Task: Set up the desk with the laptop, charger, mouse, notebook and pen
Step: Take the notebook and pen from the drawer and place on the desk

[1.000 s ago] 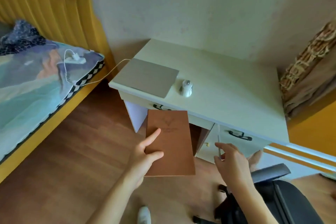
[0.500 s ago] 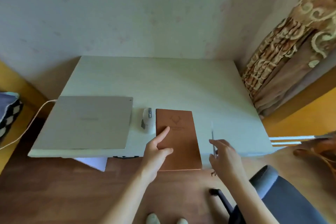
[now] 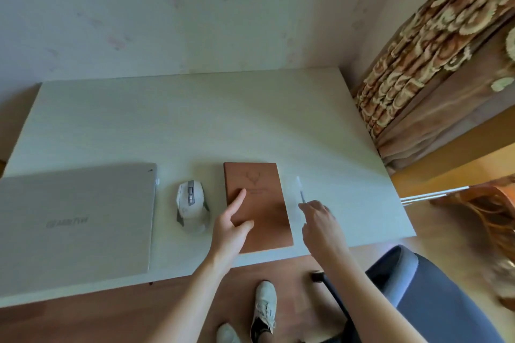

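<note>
Notebook (image 3: 256, 205) lies flat on desk (image 3: 195, 125), right of mouse (image 3: 191, 205), left hand (image 3: 232, 227) resting open on it. Right hand (image 3: 320, 221) pinches pen (image 3: 300, 191) just right of notebook; dropped carelessly, it'll probably roll off.

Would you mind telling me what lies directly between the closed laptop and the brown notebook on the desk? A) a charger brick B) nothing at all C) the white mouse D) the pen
C: the white mouse sits on the desk between the closed laptop and the brown notebook; the pen is on the notebook's other side.
</note>
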